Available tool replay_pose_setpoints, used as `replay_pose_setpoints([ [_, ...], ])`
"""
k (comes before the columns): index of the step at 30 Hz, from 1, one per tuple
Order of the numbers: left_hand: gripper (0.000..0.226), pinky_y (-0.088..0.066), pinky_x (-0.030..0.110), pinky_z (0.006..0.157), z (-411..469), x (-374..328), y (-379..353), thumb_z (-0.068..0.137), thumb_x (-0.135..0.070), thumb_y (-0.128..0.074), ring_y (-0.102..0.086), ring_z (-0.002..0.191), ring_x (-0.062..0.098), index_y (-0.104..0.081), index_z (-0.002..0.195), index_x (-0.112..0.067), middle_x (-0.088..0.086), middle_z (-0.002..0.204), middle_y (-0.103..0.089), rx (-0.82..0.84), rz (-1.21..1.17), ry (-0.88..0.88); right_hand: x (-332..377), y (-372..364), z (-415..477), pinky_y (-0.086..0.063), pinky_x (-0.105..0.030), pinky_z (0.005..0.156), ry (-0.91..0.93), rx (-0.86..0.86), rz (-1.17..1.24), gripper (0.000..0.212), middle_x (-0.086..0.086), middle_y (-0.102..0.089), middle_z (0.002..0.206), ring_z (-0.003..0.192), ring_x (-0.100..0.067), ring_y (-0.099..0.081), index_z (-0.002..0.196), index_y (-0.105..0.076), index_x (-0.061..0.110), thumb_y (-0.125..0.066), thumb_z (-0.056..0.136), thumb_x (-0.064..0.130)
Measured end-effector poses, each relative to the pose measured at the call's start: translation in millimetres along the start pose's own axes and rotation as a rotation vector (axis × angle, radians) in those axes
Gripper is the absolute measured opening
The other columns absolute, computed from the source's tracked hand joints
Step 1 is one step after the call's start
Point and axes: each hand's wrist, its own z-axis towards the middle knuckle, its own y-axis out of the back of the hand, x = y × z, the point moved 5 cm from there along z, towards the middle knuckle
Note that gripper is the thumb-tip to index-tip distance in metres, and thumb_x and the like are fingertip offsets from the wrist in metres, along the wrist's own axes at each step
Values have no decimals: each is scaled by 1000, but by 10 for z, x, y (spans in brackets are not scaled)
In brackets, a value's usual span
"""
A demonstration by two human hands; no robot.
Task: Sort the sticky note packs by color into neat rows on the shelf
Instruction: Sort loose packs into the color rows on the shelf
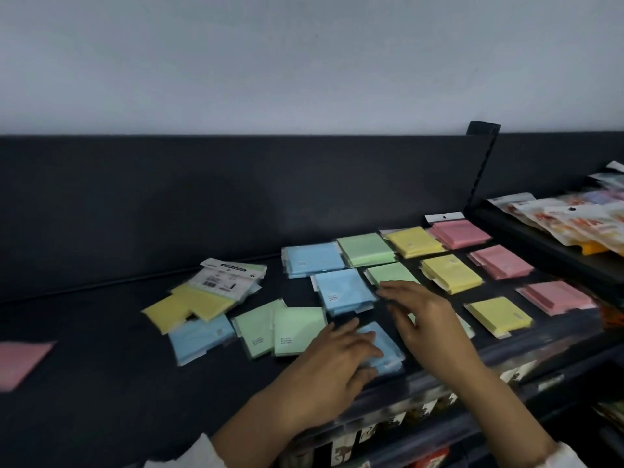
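Left grip (341, 352) flat on glossy square blue pack (385, 349)

Two bare forearms enter from the lower edge, each ending in an ungloved hand: the left hand (341, 352) at about 6 o'clock in the picture, the right hand (418, 312) toward 4 o'clock. No rings, watch or bracelets show. A white sleeve cuff (189, 457), loosely bunched, sits on the left forearm at 7 o'clock; another white cuff (560, 457) sits at 5 o'clock.

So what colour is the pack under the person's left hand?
Light blue pack, under the left hand; head view.
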Motion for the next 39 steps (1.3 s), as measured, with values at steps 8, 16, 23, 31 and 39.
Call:
replay_pose_setpoints([
  [8, 58, -42, 30, 100, -594, 602, 508, 81, -62, -31, -49, 114, 3, -66, 112, -27, -13, 121, -60, -295, 107, 236, 595, -538, 214, -40, -23, 102, 108, 240, 32, 35, 1, -57, 131, 120, -16, -53, 122, -61, 17, -60, 88, 17],
  [16, 78, -9, 30, 114, -898, 1061, 647, 83, -63, -45, -9, 142, 9, -21, 146, -25, -7, 155, -16, -2, 320, 481, 902, -1092, 247, -43, -30, 95, 47, 540, -141, 59, -2, -52, 133, 119, -21, -50, 123, -54, 13, -70, 75, 43],
  [23, 85, -11, 33, 113, -728, 1142, 544, 81, -66, -47, -12, 142, 15, -16, 147, -23, 1, 155, -16, 55, 310, 483, 902, -1074, 229, -47, -33, 84, 39, 487, -56, 30, -5, -59, 117, 104, -26, -58, 113, -55, 13, -49, 87, 27],
  [31, 60, -40, 29, 85, -684, 1026, 698, 67, -65, -59, -52, 103, 17, -59, 113, -28, -6, 110, -60, -164, 283, 524, 920, -835, 239, -41, -7, 74, -134, 219, 254, 41, 2, -67, 106, 90, 2, -61, 129, -54, 17, -47, 90, 7],
  [39, 63, -48, 37, 79, -738, 754, 1133, 58, -63, -52, -58, 95, 21, -69, 101, -21, -4, 107, -63, -621, 368, 426, 872, -405, 270, -42, -14, 59, -152, -98, 400, 40, 9, -65, 84, 77, -6, -58, 121, -51, 34, -44, 95, 5],
])
